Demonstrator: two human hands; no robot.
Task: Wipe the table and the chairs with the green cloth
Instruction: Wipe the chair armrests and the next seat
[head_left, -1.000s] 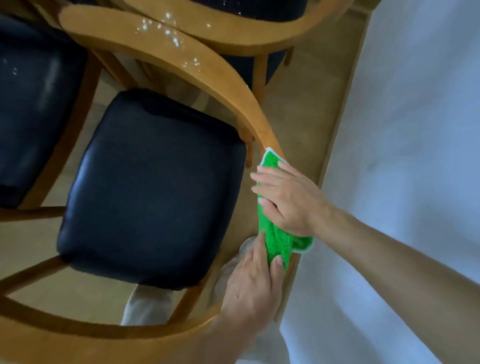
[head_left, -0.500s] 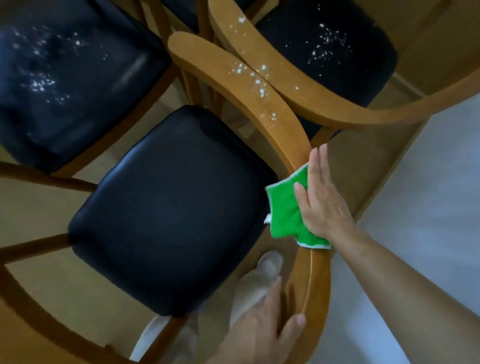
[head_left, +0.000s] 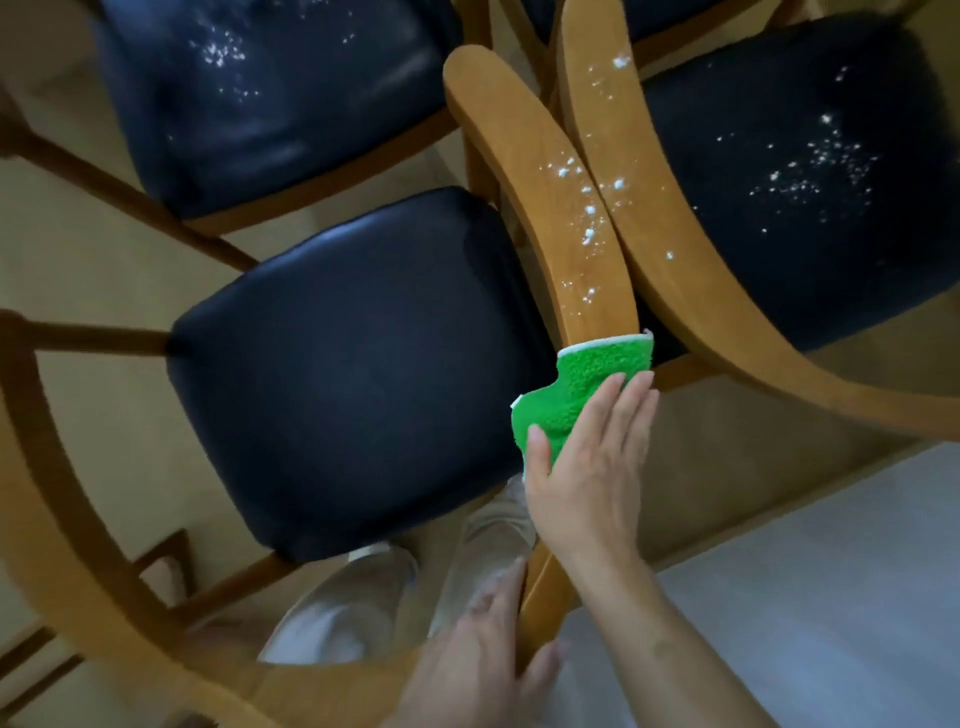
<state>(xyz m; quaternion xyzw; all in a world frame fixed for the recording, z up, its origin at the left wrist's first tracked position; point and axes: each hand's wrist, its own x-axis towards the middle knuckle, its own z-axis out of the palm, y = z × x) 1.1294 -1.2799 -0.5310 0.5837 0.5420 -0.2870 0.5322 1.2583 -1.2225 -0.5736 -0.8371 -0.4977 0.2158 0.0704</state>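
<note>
— Where's the cloth (head_left: 582, 387)?
— Draped over the chair rail (head_left: 561, 208), pinned under the flat right hand (head_left: 587, 467).
— Handles how?
— Likely soft, light; press with the palm. Left hand (head_left: 483, 670) wraps the rail.

**Soft indoor light, blurred near the lower edge**

The head view was evenly lit, with no hard shadows. Pale sheen lay on the near black seat cushion (head_left: 343, 364) and the far-left seat (head_left: 270, 104). The green cloth (head_left: 582, 389) read vivid and fairly sharp, as did the white specks (head_left: 587, 208) on the wooden backrest (head_left: 545, 182). The left hand (head_left: 483, 670) was smeared by motion blur. Wide-angle distortion bowed the chair rails at the edges.
</note>
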